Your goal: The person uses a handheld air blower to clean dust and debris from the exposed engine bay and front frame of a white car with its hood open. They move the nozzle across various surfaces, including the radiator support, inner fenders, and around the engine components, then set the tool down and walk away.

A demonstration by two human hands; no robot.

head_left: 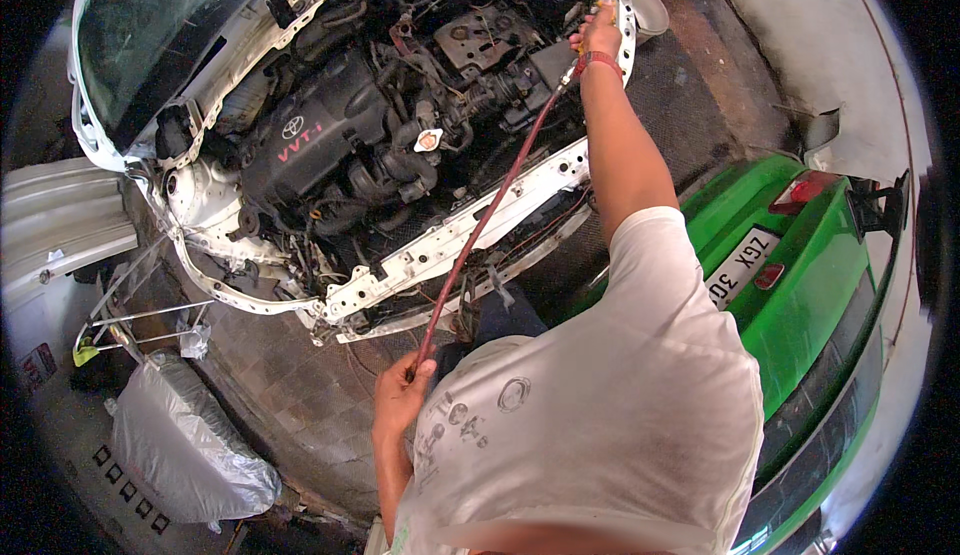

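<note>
Garage floor (290, 380) | left fingers (400, 367) clasp red hose (481, 230) | fitting (567, 77) beside right fingers (587, 29), clenched on yellow tool (604, 4)

Wears off-white T-shirt (600, 385), creased at the shoulder, short-sleeved. Bears dark grey print (514, 394) on the front: one ring-shaped mark, others smaller and patchy. Has red band (599, 59) round right wrist. Shows dark trousers (508, 319) beyond the hem.

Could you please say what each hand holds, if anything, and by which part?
The left hand holds the red hose by its lower stretch. The right hand grips a yellow thing at the hose's upper end; which part is unclear.
</note>
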